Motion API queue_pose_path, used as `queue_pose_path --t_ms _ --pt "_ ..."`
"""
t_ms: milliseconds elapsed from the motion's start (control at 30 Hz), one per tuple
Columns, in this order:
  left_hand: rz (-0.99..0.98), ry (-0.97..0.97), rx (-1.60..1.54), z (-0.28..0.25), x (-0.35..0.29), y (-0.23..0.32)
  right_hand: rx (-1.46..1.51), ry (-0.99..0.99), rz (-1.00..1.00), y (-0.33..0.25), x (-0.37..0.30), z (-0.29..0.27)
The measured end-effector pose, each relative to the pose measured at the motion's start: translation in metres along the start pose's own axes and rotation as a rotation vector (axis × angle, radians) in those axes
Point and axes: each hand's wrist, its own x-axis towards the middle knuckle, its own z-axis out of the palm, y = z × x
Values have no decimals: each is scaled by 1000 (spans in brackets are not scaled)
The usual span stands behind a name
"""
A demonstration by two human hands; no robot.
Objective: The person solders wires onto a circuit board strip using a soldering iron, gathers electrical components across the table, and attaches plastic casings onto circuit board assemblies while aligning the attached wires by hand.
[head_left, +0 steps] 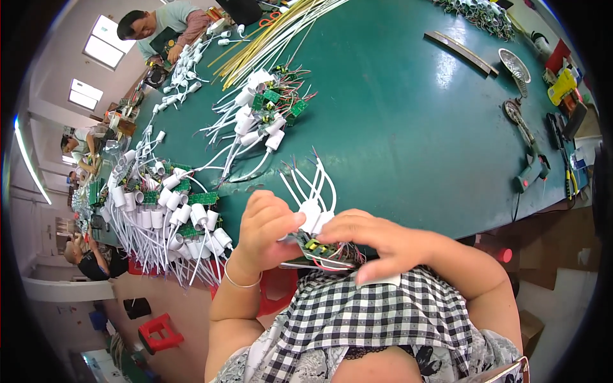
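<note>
1. At the near edge of a green table (389, 127), a worker in a checked apron (383, 309) handles white caps (311, 216) and circuit boards (317, 247), the wires (327, 182) pointing away over the tabletop.
2. The left hand (265, 228) is curled, grasping the caps from the side, its thumb against them.
3. The right hand (383, 241) reaches over the boards, fingertips at the caps and thumb spread apart; whether it grips cannot be told.
4. To the left lies a large heap (159, 218) of wired caps and boards; a smaller cluster (244, 123) sits beyond the hands.
5. Across the table, a co-worker (150, 29) bends near a bundle of yellow and white strips (271, 48).
</note>
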Motion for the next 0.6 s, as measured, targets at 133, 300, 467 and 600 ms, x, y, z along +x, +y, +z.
queue_pose_path --t_ms 133,300,467,600 --pt "25 -14 10 0 9 -1 -4 97 290 -4 -11 9" --pt "-137 -160 32 5 41 -17 347 454 611 3 6 1" --pt "-201 -426 -277 32 75 -39 519 551 681 15 -4 -21" --pt "-508 -598 -488 60 74 -40 81 558 798 -15 -23 -25"
